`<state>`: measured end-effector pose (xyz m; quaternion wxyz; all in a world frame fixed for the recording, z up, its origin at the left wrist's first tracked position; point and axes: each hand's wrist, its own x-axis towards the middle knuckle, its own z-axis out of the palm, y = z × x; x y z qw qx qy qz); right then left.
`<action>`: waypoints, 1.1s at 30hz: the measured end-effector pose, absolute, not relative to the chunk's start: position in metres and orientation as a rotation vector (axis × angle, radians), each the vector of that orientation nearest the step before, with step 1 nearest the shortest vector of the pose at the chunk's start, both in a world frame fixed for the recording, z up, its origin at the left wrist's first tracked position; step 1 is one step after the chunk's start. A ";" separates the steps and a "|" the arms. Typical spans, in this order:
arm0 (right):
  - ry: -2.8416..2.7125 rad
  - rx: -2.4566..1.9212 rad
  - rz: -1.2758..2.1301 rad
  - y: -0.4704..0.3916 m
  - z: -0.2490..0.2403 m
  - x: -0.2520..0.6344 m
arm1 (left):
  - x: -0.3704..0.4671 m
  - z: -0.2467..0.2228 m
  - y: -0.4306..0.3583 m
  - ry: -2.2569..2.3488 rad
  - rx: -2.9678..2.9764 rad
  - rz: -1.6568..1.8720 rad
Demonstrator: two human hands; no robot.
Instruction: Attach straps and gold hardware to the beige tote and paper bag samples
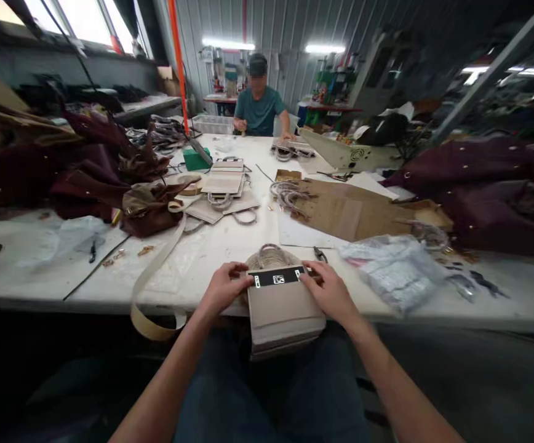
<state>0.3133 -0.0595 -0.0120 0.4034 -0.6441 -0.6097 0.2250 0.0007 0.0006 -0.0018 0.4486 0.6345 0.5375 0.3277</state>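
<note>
A small beige handbag (282,314) rests on my lap against the table's front edge, its handle looped up onto the tabletop. A black label strip (278,277) runs across its top. My left hand (224,287) grips the bag's top left corner at the strip's end. My right hand (328,289) holds the top right corner, fingers on the strip's other end.
A white worktable (230,246) carries a stack of beige bags (224,179), brown cardboard sheets (345,212), a plastic packet (394,271), small snips (319,253) and a loose beige strap (154,277). Dark maroon bags (87,166) pile left and right. A person (260,101) sits at the far end.
</note>
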 end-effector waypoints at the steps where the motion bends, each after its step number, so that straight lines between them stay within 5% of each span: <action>1: -1.517 -1.618 0.596 -0.059 -0.014 0.313 | 0.001 -0.003 0.001 1.345 1.575 0.816; 11: -1.509 -1.620 0.559 -0.056 -0.038 0.316 | 0.015 0.003 -0.013 1.504 1.540 0.975; 16: -1.599 -1.618 -0.061 -0.076 -0.021 0.313 | -0.010 0.018 -0.082 1.317 1.686 1.586; 21: -1.593 -1.507 -0.230 -0.122 0.016 0.276 | -0.086 0.010 -0.157 1.838 1.607 1.825; 26: -1.798 -1.262 0.046 -0.157 0.020 0.197 | -0.130 0.008 -0.185 2.007 2.043 1.530; 33: -2.061 -0.813 0.285 -0.170 -0.016 0.123 | -0.118 0.024 -0.141 1.949 2.645 0.361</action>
